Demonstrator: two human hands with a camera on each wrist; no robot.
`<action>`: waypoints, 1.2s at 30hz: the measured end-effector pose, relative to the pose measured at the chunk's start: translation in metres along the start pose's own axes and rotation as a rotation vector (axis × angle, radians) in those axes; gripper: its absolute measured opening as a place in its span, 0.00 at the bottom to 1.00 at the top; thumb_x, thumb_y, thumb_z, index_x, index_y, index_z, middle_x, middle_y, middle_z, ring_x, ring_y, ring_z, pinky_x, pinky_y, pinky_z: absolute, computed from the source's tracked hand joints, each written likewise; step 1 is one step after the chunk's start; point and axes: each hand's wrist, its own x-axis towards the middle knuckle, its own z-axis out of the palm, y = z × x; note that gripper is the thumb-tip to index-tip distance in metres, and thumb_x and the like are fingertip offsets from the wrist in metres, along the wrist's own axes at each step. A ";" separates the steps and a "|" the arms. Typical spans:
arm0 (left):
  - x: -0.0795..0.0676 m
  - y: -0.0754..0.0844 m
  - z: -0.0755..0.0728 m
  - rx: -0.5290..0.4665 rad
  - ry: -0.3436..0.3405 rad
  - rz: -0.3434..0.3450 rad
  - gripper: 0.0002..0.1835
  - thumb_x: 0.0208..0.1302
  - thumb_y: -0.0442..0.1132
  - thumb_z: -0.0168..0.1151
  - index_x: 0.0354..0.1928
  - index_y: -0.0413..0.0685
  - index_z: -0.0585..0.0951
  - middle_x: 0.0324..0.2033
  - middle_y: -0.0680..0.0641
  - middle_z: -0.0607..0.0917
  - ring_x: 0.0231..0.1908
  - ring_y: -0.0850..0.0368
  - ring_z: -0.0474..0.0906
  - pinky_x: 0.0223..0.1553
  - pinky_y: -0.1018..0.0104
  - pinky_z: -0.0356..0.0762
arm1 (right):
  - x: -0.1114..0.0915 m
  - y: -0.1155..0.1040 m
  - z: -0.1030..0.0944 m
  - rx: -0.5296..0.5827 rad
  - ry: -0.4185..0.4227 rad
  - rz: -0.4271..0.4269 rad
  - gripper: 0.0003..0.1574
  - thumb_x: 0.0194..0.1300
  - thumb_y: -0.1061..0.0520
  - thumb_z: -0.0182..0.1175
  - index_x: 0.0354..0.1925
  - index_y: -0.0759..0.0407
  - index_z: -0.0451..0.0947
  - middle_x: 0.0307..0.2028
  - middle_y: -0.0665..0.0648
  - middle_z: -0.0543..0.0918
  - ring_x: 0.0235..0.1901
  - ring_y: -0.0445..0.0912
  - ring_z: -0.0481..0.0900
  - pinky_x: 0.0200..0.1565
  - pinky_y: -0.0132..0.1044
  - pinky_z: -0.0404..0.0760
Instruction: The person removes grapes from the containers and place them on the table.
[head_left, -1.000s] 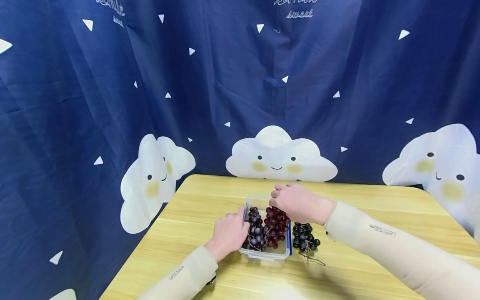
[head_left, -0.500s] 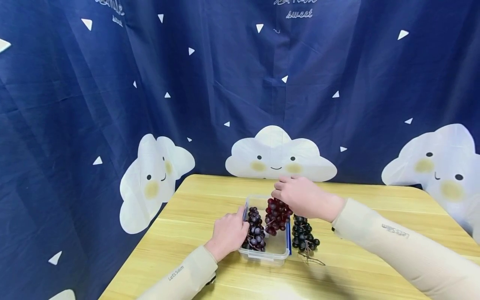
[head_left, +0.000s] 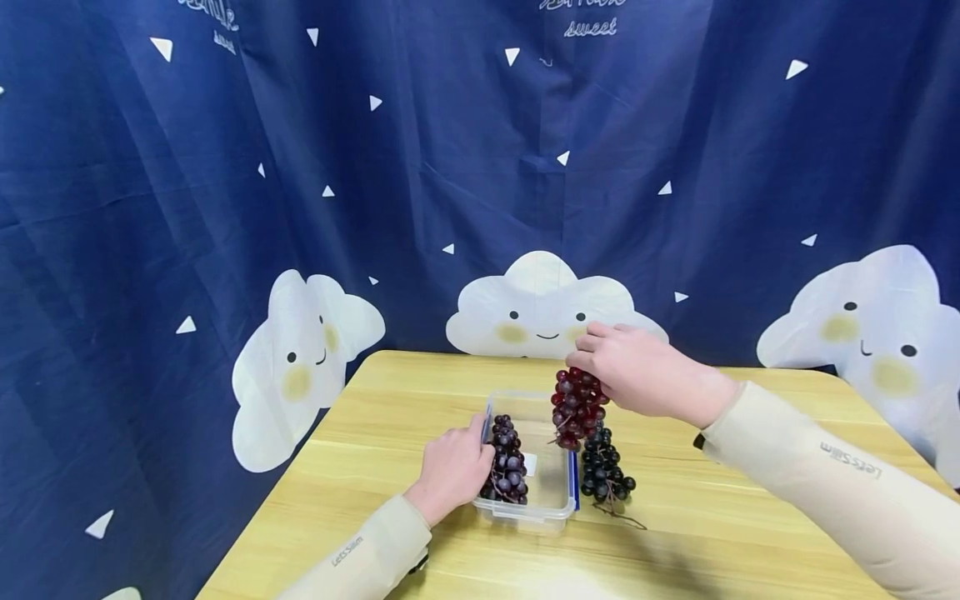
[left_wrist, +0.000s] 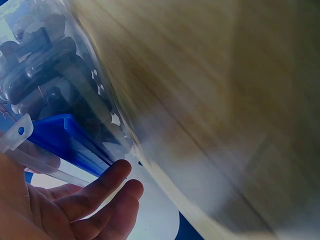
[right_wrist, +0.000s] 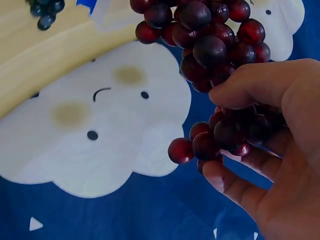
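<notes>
My right hand (head_left: 643, 368) grips the top of a bunch of red grapes (head_left: 577, 410), which hangs above the right side of a clear plastic food container (head_left: 521, 511). In the right wrist view, the thumb and fingers close round the grapes (right_wrist: 209, 51). My left hand (head_left: 452, 467) holds the container by its left wall, thumb at the rim. The left wrist view has its fingers beside a blue latch (left_wrist: 67, 137) on that wall. A bunch of dark purple grapes (head_left: 507, 471) lies inside the container, along the left.
A bunch of black grapes (head_left: 603, 471) lies on the wooden table (head_left: 675, 500) just right of the container, its bare stem toward the front. Behind the table hangs a dark blue curtain (head_left: 480, 150) with white clouds and triangles.
My right hand has lifted the red grapes up out of the container and shifted them right. The left hand keeps its place on the container; the head view has turned slightly.
</notes>
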 end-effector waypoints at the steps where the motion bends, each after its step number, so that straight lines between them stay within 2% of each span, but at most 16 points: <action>1: 0.000 0.001 0.000 -0.001 -0.002 0.001 0.24 0.69 0.47 0.53 0.64 0.47 0.72 0.21 0.53 0.79 0.21 0.57 0.74 0.18 0.62 0.66 | -0.003 0.002 -0.002 -0.011 -0.001 0.007 0.20 0.49 0.70 0.68 0.42 0.55 0.83 0.32 0.50 0.80 0.34 0.47 0.72 0.33 0.37 0.75; 4: 0.001 0.002 -0.001 -0.006 -0.009 0.000 0.24 0.69 0.46 0.53 0.65 0.46 0.72 0.21 0.54 0.78 0.20 0.58 0.72 0.17 0.63 0.65 | -0.012 0.007 -0.007 -0.036 -0.011 0.022 0.20 0.50 0.69 0.68 0.42 0.55 0.83 0.32 0.50 0.80 0.34 0.48 0.72 0.31 0.38 0.74; 11: -0.001 0.001 -0.001 -0.009 0.004 -0.005 0.25 0.69 0.46 0.54 0.66 0.46 0.72 0.20 0.53 0.77 0.19 0.58 0.71 0.16 0.63 0.64 | -0.031 0.013 -0.011 -0.025 -0.013 0.043 0.21 0.48 0.71 0.68 0.42 0.56 0.84 0.32 0.50 0.80 0.34 0.48 0.73 0.35 0.39 0.78; 19: 0.000 0.000 -0.001 -0.017 0.004 0.007 0.25 0.69 0.46 0.55 0.66 0.45 0.72 0.20 0.53 0.77 0.20 0.57 0.72 0.16 0.63 0.64 | -0.056 0.016 -0.010 -0.037 -0.045 0.054 0.22 0.46 0.68 0.71 0.42 0.56 0.82 0.30 0.50 0.77 0.33 0.47 0.71 0.28 0.37 0.73; 26: 0.002 -0.001 0.001 -0.016 -0.011 -0.003 0.25 0.69 0.47 0.54 0.66 0.47 0.72 0.22 0.52 0.80 0.22 0.56 0.75 0.17 0.62 0.65 | -0.079 0.016 -0.006 -0.004 -0.046 0.061 0.25 0.43 0.68 0.73 0.43 0.55 0.83 0.34 0.50 0.80 0.36 0.47 0.74 0.31 0.40 0.77; 36: 0.003 -0.002 0.000 -0.021 -0.019 -0.009 0.25 0.70 0.47 0.53 0.66 0.47 0.71 0.22 0.52 0.78 0.20 0.57 0.72 0.17 0.62 0.65 | -0.109 0.014 0.001 0.051 -0.063 0.097 0.28 0.37 0.69 0.74 0.41 0.53 0.84 0.33 0.46 0.79 0.35 0.43 0.71 0.35 0.40 0.79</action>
